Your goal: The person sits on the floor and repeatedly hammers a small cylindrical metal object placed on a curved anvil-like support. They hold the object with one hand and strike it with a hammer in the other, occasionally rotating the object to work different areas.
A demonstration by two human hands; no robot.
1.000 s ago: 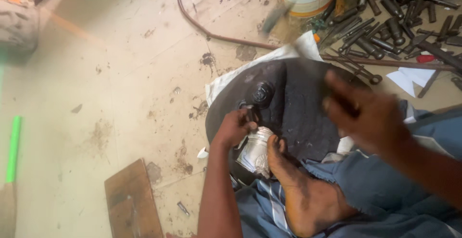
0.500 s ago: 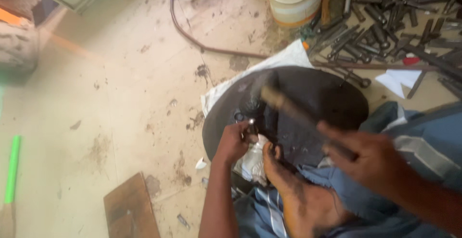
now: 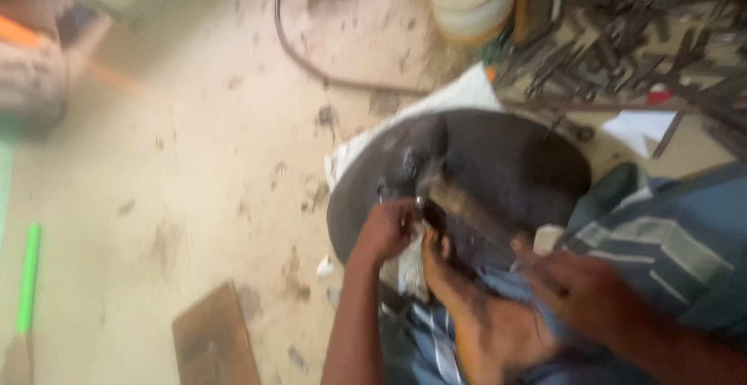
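Note:
A dark round metal disc [image 3: 506, 159] lies on the floor on white paper. My left hand [image 3: 385, 229] pinches a small metal part against the disc's near edge. My right hand [image 3: 580, 288] grips the wooden handle of a hammer [image 3: 459, 202], whose head is down at the small part beside my left fingers. My bare foot [image 3: 459, 292] rests against the disc's near edge, between the two hands. The frame is blurred, so the small part's shape is unclear.
A white bucket [image 3: 463, 0] stands at the top. A heap of dark metal rods and tools [image 3: 646, 35] fills the top right. A dark cable [image 3: 311, 66] curves over the stained floor. A brown board [image 3: 214, 342] and a green-handled tool [image 3: 27, 276] lie at left.
My right hand has swung the hammer down from a raised position onto the small part held by my left hand. The view has shifted slightly.

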